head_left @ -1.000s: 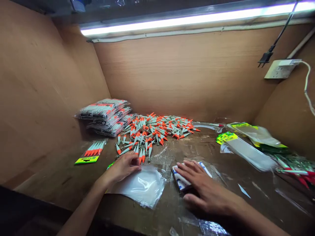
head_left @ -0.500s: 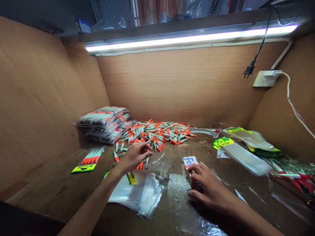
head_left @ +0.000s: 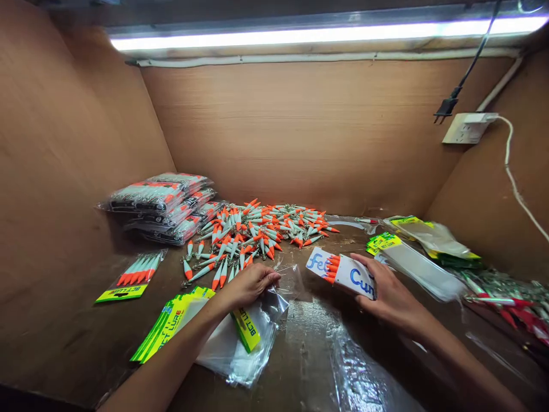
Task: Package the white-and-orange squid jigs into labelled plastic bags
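My left hand [head_left: 254, 284] is closed in a pinch on the edge of a clear plastic bag [head_left: 278, 302]. That bag's yellow "BCT LURE" header [head_left: 246, 331] slants down below my wrist. Beneath lie more clear bags with a fan of yellow-green header cards [head_left: 167, 326]. My right hand [head_left: 388, 292] grips a white holder [head_left: 354, 276] with blue handwriting. Several orange lure tips [head_left: 332, 268] poke out of its left side, pointing toward the bag. Holder and bag are apart. The lure bodies inside the holder are hidden.
Behind my hands spreads a pile of orange-and-white fishing lures [head_left: 257, 232]. Bagged lures [head_left: 163, 203] are stacked at the left, with one filled pack [head_left: 132, 274] in front. At right lie empty header bags [head_left: 424, 269] and red-and-white lures [head_left: 514, 303]. A black plug [head_left: 446, 107] hangs above.
My right hand has lifted the holder from the table and tilted it, showing the orange tips. My left hand has come down onto the bags and now pinches one. The view has tipped downward.
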`<state>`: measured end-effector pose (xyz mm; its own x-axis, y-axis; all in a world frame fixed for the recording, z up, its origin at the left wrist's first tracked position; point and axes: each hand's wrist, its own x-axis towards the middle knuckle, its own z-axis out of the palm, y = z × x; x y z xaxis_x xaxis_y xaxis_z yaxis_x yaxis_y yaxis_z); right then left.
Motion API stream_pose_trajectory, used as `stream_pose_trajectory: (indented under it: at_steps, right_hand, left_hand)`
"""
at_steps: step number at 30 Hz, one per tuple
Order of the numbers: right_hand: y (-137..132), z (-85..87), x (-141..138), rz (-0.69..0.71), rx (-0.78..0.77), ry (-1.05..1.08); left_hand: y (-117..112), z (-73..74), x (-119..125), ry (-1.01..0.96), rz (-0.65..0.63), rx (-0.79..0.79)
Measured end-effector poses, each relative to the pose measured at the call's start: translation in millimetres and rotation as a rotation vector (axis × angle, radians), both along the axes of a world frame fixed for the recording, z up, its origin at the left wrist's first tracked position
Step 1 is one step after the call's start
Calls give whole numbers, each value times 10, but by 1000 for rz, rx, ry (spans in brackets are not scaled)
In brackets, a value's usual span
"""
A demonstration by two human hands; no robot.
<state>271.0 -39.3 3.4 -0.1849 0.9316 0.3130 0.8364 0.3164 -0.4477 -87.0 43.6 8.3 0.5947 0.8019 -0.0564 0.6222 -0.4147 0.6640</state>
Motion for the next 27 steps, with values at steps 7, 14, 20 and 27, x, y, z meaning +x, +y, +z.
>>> stream_pose_trajectory:
  at_steps: [7,14,20,27]
  right_hand:
    - [-18,44,-47,81,24,23]
    - [-84,65,-110,281,-100,82]
    - [-104,78,-108,323,-133,68]
    - [-142,141,-136,330,-128,74]
  left_hand:
    - [-58,102,2,-5,-13,30]
    - [-125,112,59,19,-61,118]
    - [-152,18,108,42,-83,134]
    - [-152,-2,134,-3,-39,106]
